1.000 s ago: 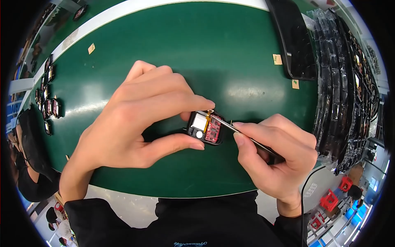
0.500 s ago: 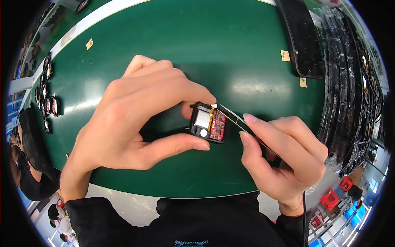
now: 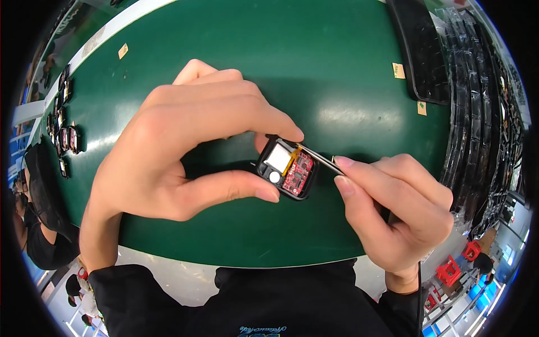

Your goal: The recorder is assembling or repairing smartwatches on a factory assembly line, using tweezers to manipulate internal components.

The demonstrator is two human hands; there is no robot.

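Observation:
My left hand (image 3: pixel 185 151) pinches a small black open device (image 3: pixel 286 167) between thumb and forefinger, above the green mat (image 3: pixel 314 67). Inside the device I see a red circuit board, a white square part and a thin yellow strip. My right hand (image 3: pixel 393 208) holds metal tweezers (image 3: pixel 323 159); their tips reach the device's upper right edge, by the yellow strip.
Black trays (image 3: pixel 421 50) and stacked clear-wrapped trays (image 3: pixel 483 118) line the right side. Small tan stickers (image 3: pixel 398 70) lie on the mat near them. A row of similar small devices (image 3: pixel 64 137) sits at the far left edge. The table's white rim runs below my hands.
Both hands and the device have shifted slightly up and to the right. The tweezers' tips have moved up along the device toward its top right corner.

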